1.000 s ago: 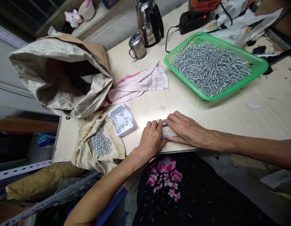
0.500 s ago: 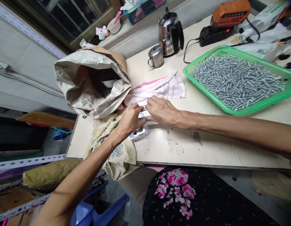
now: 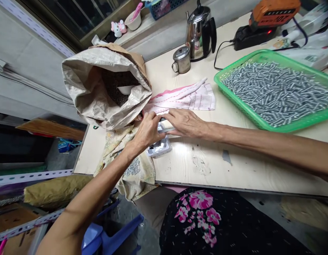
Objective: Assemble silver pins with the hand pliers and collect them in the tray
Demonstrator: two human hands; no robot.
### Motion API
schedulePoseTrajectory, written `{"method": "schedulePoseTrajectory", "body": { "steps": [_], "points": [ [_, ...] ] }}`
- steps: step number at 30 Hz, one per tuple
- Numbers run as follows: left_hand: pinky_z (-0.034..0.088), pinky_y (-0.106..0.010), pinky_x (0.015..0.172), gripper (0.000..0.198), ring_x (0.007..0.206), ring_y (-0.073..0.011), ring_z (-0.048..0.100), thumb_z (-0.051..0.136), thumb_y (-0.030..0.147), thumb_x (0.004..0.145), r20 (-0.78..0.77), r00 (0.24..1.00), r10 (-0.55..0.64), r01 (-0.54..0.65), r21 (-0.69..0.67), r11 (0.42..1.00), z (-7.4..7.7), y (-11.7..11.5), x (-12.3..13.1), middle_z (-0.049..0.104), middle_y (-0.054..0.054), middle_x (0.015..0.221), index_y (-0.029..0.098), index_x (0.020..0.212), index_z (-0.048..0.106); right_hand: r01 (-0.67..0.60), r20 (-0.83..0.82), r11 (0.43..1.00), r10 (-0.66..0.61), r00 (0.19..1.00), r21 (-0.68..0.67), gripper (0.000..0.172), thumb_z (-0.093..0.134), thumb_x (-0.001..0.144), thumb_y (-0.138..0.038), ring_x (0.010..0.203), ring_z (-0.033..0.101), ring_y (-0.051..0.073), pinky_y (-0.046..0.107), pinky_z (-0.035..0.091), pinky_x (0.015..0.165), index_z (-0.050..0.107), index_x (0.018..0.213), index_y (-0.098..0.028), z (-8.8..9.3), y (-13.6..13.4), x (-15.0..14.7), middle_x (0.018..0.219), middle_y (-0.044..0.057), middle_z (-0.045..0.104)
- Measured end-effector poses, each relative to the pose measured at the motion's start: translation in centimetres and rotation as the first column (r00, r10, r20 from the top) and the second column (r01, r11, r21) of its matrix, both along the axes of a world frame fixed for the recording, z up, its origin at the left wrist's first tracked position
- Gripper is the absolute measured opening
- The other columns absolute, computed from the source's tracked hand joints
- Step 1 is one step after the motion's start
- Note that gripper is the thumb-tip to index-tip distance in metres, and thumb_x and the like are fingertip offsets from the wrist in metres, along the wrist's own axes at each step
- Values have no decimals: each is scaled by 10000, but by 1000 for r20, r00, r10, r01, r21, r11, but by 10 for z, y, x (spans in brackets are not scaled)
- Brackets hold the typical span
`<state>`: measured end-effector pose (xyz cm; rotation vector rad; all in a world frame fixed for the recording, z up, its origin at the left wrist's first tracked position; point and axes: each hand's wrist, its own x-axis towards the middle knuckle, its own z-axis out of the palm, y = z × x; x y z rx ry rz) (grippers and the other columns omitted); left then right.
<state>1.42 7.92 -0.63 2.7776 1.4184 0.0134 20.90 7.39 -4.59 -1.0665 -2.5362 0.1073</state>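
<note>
My left hand and my right hand meet at the middle of the table, fingers and thumbs closed on a small pale, flat-edged object. The fingers cover most of it, so its kind is hidden. Just below, partly under my left hand, a small whitish device or case with a dark grey top rests on the table. A stained cloth with a small heap of metal pins lies beneath my left forearm. Behind the hands, a pink and white towel is spread out.
A large open paper sack with a white scoop leans at the left. On the right stands a green basket full of metal pins. A lidded metal mug, a kettle and an orange battery on a charger stand behind.
The view has shifted slightly, so the table things sit a little differently. Both hands stay together on the pale object, and more of the whitish device now shows below them.
</note>
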Motion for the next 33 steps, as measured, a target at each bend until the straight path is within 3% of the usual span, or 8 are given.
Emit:
{"method": "schedulePoseTrajectory", "body": {
  "steps": [5,9,13,16,18,24,30,33],
  "points": [
    [449,-430,918,826,1008,-275,496,840,397,667,55,998,-5,15,-193,981,4,15,-4,518,-97,1063,150,1385,515,-73,4,989,73,997,132,322,566,941,-484,1030,442,287,446,320,881,661,966,-178,-8,3,7,1195,150,579],
    [452,-382,904,740,976,-250,536,824,455,679,159,987,-2,83,-506,858,14,29,-10,587,-80,1047,152,1304,569,-109,-55,971,123,991,213,291,531,974,-440,1138,423,284,505,261,999,671,941,-187,-12,1,2,1286,133,568],
    [465,-294,796,593,889,-200,567,788,446,717,288,946,148,88,-668,739,24,32,-15,644,-48,1010,175,1211,607,-69,-107,957,103,989,283,270,491,999,-403,1136,425,272,521,214,1027,667,982,-198,-18,2,-3,1252,114,598],
    [419,-228,619,341,681,-129,525,622,467,882,384,870,309,-15,-606,795,21,33,-13,605,-5,792,167,1040,650,-53,-54,943,75,996,328,263,452,1018,-373,963,451,237,483,220,981,665,975,-224,-21,6,-6,949,50,657],
    [343,-211,510,337,523,-95,420,477,434,976,444,799,405,-127,-533,836,12,37,-11,490,32,617,153,906,649,-64,-9,931,72,997,359,269,419,1029,-303,854,436,208,455,216,955,656,928,-226,-22,7,-8,791,11,633],
    [318,-179,438,314,420,-69,365,510,410,976,552,636,540,-277,-489,827,-9,58,-5,400,70,538,144,869,640,25,-38,927,-12,999,373,283,374,1020,-167,768,433,175,404,214,898,637,922,-203,-17,8,-16,759,-3,640],
    [373,-193,514,418,542,-93,490,464,467,975,541,742,397,-202,-384,901,32,42,-18,565,6,634,138,852,691,-10,-120,915,64,991,403,347,350,1062,-320,651,407,143,356,285,846,606,866,-192,0,-8,9,693,-20,581],
    [410,-238,584,339,607,-131,545,555,397,924,316,857,408,-340,-248,907,41,17,-47,645,-32,676,138,780,721,-86,-132,946,133,982,312,360,374,1051,-386,638,426,141,348,342,847,584,814,-214,0,-35,45,678,-21,561]
  ]
}}
